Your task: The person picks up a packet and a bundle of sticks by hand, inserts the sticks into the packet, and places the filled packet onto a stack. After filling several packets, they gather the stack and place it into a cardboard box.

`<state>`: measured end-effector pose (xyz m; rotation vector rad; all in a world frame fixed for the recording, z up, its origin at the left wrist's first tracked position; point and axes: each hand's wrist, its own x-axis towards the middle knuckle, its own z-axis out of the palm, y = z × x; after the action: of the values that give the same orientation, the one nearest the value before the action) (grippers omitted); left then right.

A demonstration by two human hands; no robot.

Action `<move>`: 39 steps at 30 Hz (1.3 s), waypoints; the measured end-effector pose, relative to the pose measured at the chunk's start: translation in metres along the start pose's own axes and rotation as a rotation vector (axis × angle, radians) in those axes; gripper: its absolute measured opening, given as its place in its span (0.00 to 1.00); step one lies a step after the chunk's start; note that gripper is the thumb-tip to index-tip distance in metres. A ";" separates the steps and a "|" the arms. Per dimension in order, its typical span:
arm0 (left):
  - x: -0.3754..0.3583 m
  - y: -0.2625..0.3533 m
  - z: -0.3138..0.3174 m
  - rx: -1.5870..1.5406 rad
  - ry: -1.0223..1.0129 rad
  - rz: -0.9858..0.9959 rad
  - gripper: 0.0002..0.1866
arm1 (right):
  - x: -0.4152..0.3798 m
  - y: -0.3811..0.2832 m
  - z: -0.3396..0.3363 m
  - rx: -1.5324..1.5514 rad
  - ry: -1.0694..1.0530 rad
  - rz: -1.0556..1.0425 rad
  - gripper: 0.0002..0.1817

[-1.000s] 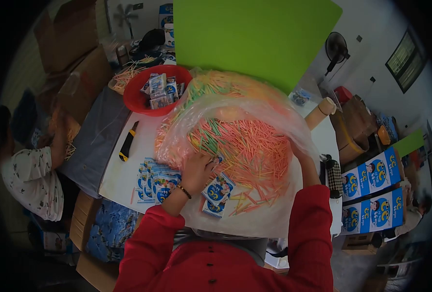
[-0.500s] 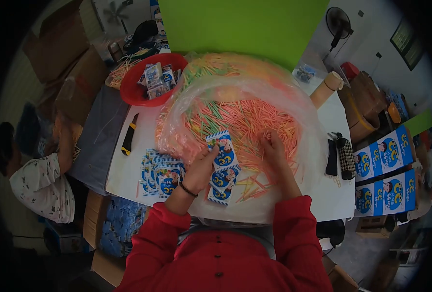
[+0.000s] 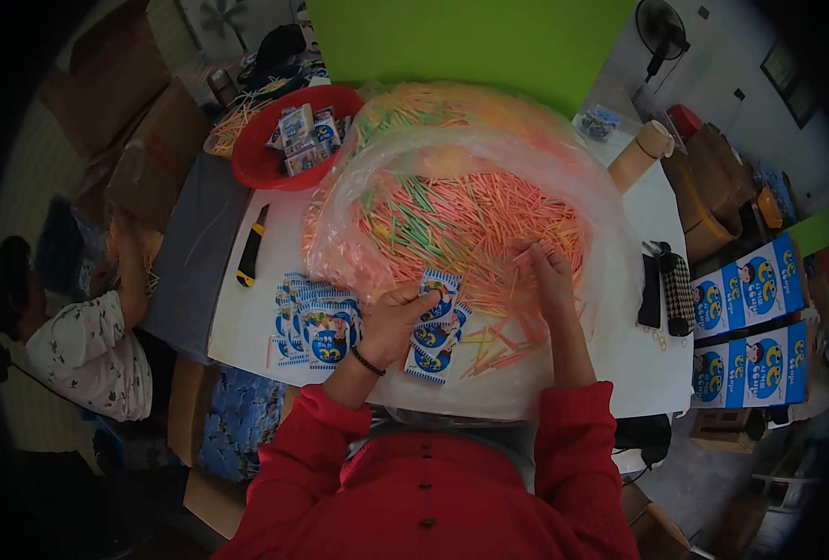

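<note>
My left hand (image 3: 391,325), with a dark bead bracelet at the wrist, pinches a blue and white packet (image 3: 440,290). More such packets (image 3: 430,357) lie just below it on the table. Over the right part of an open clear plastic bag (image 3: 340,219), my right hand (image 3: 549,271) is closed at the fingertips; what it holds, if anything, is too small to make out. Pink, yellow and green thin sticks (image 3: 475,219) fill the bag, and some lie loose in front. Left of my left hand is an overlapping group of packets (image 3: 326,327).
A red bowl (image 3: 246,159) with packets stands at the back left, above a yellow and black cutter (image 3: 251,252). On the right are a phone (image 3: 650,290), a checkered case (image 3: 678,294) and printed boxes (image 3: 760,285). Another person (image 3: 92,345) sits at the left.
The packet in my left hand has moved right and tilted. My right hand has risen slightly and shifted right. The whole view has shifted a little.
</note>
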<state>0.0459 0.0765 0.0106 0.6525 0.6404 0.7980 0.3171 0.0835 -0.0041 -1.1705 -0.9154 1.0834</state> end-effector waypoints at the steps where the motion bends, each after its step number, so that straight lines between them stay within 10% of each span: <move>1: -0.001 0.001 0.002 0.010 -0.022 0.007 0.10 | -0.004 -0.007 0.003 -0.001 0.001 0.002 0.10; 10: 0.001 -0.008 0.011 0.348 -0.007 0.061 0.08 | -0.042 -0.050 0.058 0.528 -0.214 -0.060 0.09; 22: -0.003 -0.004 0.020 0.393 -0.003 0.050 0.08 | -0.040 -0.051 0.077 -0.045 -0.398 -0.474 0.07; 39: 0.002 -0.020 0.006 0.526 -0.051 0.271 0.10 | -0.050 -0.028 0.066 0.335 -0.121 0.123 0.10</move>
<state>0.0597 0.0659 -0.0007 1.2558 0.7313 0.8644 0.2461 0.0497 0.0352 -0.8993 -0.7259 1.3608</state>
